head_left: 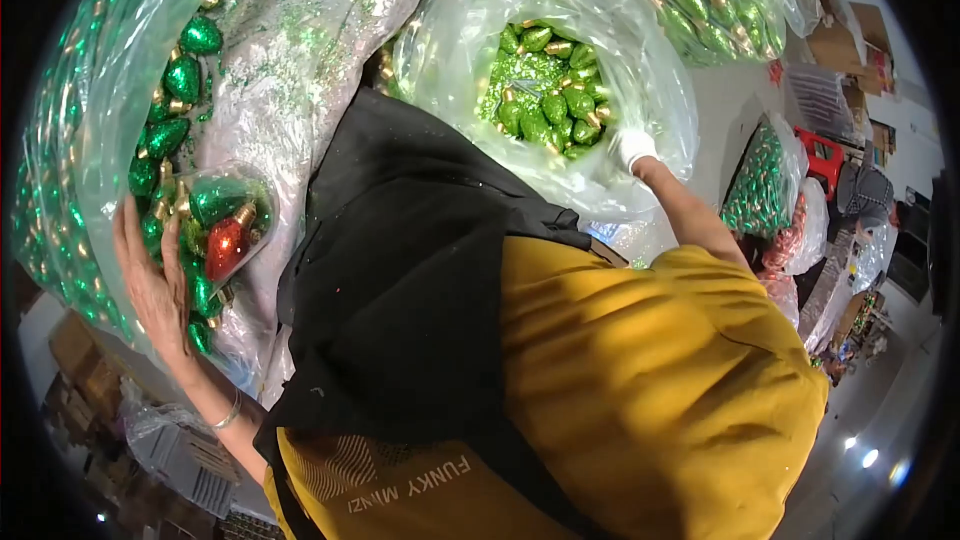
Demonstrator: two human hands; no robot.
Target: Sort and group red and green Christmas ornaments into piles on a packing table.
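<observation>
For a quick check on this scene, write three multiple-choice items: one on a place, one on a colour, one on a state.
1. Where is the right hand?
A. at the rim of the open bag
B. on the floor
C. on a box

2. What colour is the odd ornament by the left hand?
A. blue
B. red
C. white

3. How is the right hand covered?
A. bare
B. black mitten
C. white glove

Key: 1 A, it grips the bag's plastic edge; 2 B, one red bulb lies among green ones; 3 C, the glove shows white.
</observation>
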